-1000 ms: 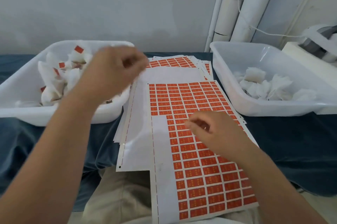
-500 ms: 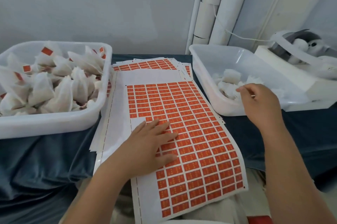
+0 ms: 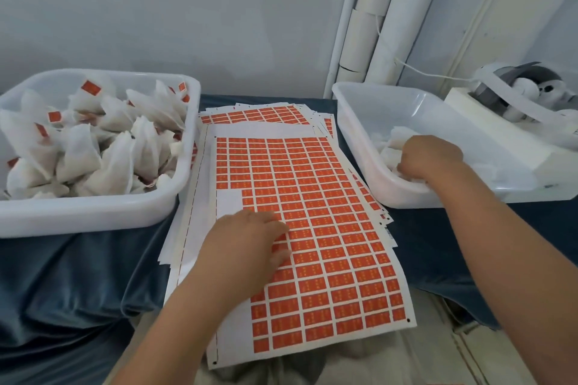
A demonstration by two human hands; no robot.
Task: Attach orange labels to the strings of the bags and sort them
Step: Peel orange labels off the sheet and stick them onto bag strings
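Note:
A sheet of orange labels point(image 3: 325, 215) lies in the middle, on a stack of similar sheets. My left hand point(image 3: 250, 243) rests on the sheet's left part, fingers bent down onto the labels. The left white bin point(image 3: 93, 215) is full of white bags point(image 3: 103, 146), several with orange labels on them. In the right white bin point(image 3: 369, 140) lie unlabelled white bags point(image 3: 394, 140). My right hand point(image 3: 428, 159) is inside that bin, fingers curled down among the bags; what they hold is hidden.
A dark blue cloth point(image 3: 78, 284) covers the table. A white machine point(image 3: 513, 121) with a paper strip stands at the far right, behind the right bin. White pipes point(image 3: 375, 24) run up the wall at the back.
My right hand has gone from above the bin's near rim down into the right bin among the bags. My left hand stays on the label sheet, fingers now bent.

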